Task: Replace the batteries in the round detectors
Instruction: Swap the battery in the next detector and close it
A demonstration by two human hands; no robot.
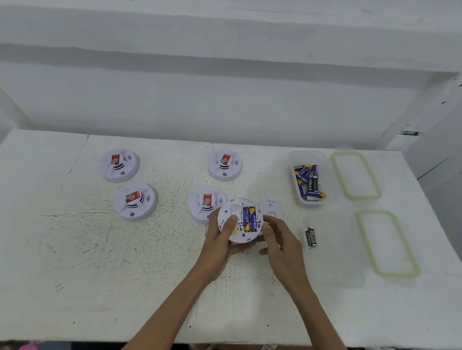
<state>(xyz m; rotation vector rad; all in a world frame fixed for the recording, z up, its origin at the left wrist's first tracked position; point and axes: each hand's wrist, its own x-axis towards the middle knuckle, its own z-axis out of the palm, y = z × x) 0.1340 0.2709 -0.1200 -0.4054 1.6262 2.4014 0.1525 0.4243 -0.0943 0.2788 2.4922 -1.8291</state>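
Head view, centre of frame: the left hand (219, 238) grips an upturned round detector (239, 220) just above the tabletop (93, 259), thumb across its back. The right hand (280, 241) pinches its right rim with curled fingers. Blue batteries (248, 218) sit in the bay. The detector is probably light, rigid plastic, best held by the rim.
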